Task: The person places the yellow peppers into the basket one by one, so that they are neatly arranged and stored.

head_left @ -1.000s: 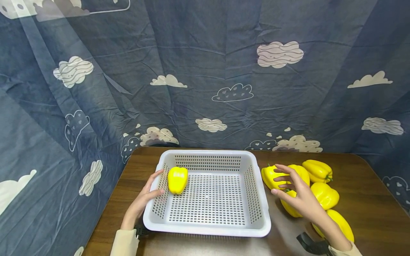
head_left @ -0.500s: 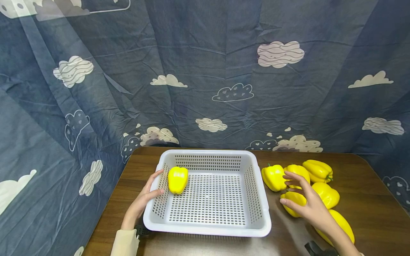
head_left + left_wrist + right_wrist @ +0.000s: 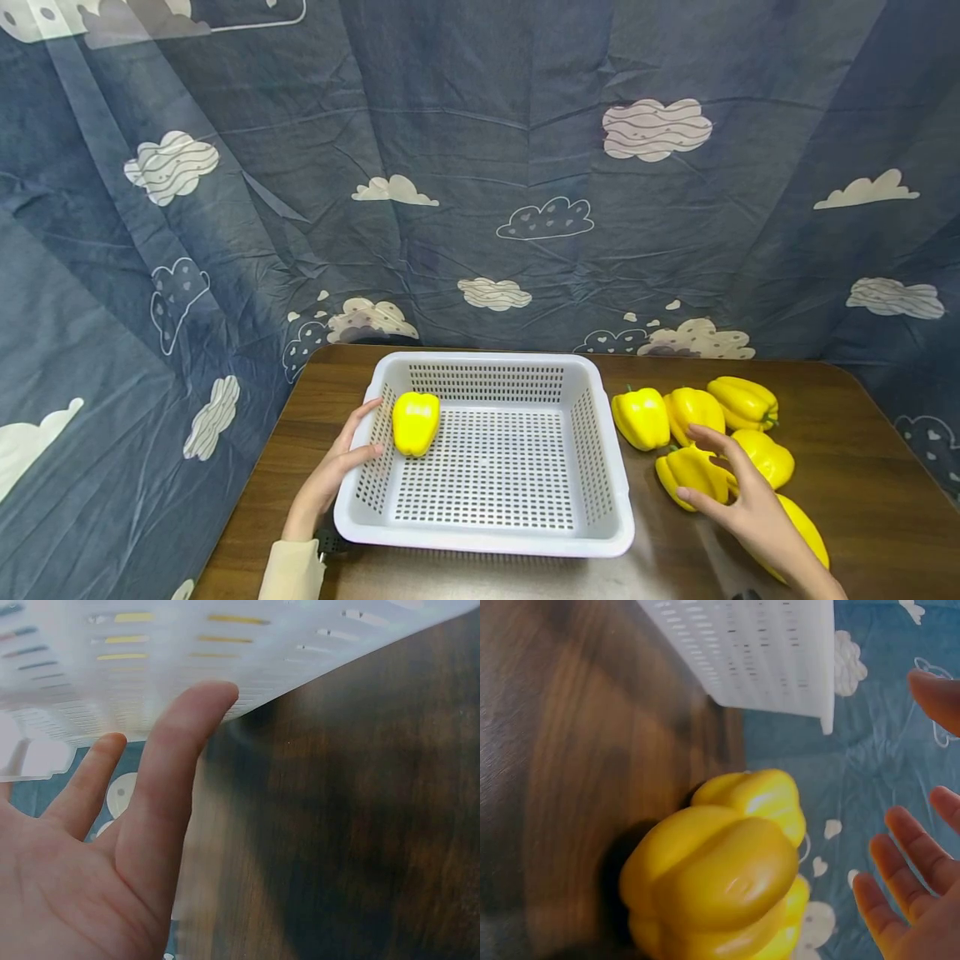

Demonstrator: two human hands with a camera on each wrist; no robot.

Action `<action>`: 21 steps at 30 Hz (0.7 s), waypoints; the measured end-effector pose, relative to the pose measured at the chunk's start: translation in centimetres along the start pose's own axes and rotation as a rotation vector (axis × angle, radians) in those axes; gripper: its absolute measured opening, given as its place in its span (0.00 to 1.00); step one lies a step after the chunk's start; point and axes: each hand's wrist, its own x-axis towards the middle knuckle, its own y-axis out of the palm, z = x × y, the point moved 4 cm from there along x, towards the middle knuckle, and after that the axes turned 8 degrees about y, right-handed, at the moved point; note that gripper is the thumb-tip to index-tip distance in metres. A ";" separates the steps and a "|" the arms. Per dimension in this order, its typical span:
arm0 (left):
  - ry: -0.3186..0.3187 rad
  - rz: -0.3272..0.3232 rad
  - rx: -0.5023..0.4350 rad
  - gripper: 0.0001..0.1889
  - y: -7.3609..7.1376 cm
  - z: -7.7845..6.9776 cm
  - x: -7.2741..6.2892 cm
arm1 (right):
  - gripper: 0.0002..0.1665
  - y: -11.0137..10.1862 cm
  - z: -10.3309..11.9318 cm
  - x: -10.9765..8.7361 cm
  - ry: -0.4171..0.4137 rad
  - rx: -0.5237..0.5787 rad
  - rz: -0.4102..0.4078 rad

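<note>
My left hand (image 3: 330,473) touches the left side of a white perforated plastic basket (image 3: 480,542), its thumb and fingers fairly straight. The left wrist view shows the thumb (image 3: 169,765) against the outer wall. One yellow bell pepper (image 3: 416,423) lies inside at the basket's left end. To the right, my right hand (image 3: 753,508) is spread above a group of yellow bell peppers, holding nothing. Nearest its thumb is a yellow bell pepper (image 3: 684,479) at the group's front left. In the right wrist view, a large bell pepper (image 3: 720,877) sits below the spread fingers (image 3: 911,862).
The basket and peppers stand on a dark brown wooden table (image 3: 862,467). A pepper (image 3: 642,419) lies close by the basket's right wall; several others are clustered behind and right of it. A blue cloud-patterned curtain (image 3: 450,250) hangs behind the table.
My right hand has moved right and toward the table's front, away from the basket, uncovering the peppers at the group's left. The left hand and the basket have stayed in place.
</note>
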 end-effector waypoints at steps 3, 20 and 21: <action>0.004 0.001 0.005 0.36 0.0 0.0 -0.1 | 0.44 -0.1 -1.0 -0.3 0.033 -0.011 -0.008; 0.000 -0.004 -0.004 0.36 0.0 0.0 0.0 | 0.45 0.5 -4.1 -1.1 0.077 -0.037 -0.019; -0.001 -0.005 -0.004 0.36 -0.1 0.0 0.0 | 0.45 0.6 -4.1 -1.1 0.075 -0.034 -0.016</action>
